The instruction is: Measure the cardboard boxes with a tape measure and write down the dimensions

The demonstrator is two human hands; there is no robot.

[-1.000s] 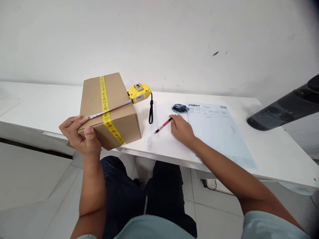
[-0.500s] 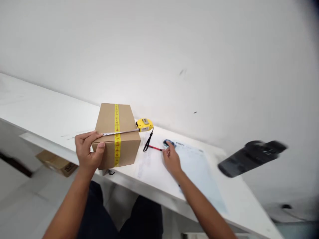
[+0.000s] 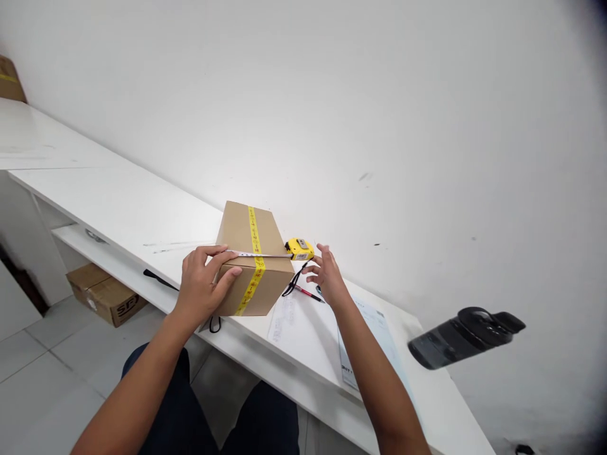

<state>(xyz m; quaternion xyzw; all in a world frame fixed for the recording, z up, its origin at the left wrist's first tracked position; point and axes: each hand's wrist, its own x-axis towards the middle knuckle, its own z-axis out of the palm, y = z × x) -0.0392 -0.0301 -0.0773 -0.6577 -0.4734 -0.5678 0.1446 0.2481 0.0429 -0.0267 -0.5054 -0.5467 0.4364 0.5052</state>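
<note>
A brown cardboard box [image 3: 246, 240] with a yellow tape stripe stands on the white table [image 3: 118, 202]. My left hand [image 3: 202, 284] grips the box's near corner and pins the end of a white measuring tape blade [image 3: 265, 255] stretched across its top. The yellow tape measure case [image 3: 299, 249] sits at the box's far right edge. My right hand [image 3: 325, 273] hovers just right of the case with fingers spread, holding nothing. A red pen [image 3: 308, 293] lies on the table beneath that hand, beside white paper sheets [image 3: 303, 322].
A dark device [image 3: 467, 335] juts into view at the right. A second cardboard box [image 3: 102, 294] rests on the floor under the table, and another box [image 3: 9, 79] sits at the far left. A black cord [image 3: 159, 279] lies along the table's front edge.
My right hand has let go of the red pen and risen toward the yellow tape measure case. The view has swung left and pulled back. My left hand still grips the box.
</note>
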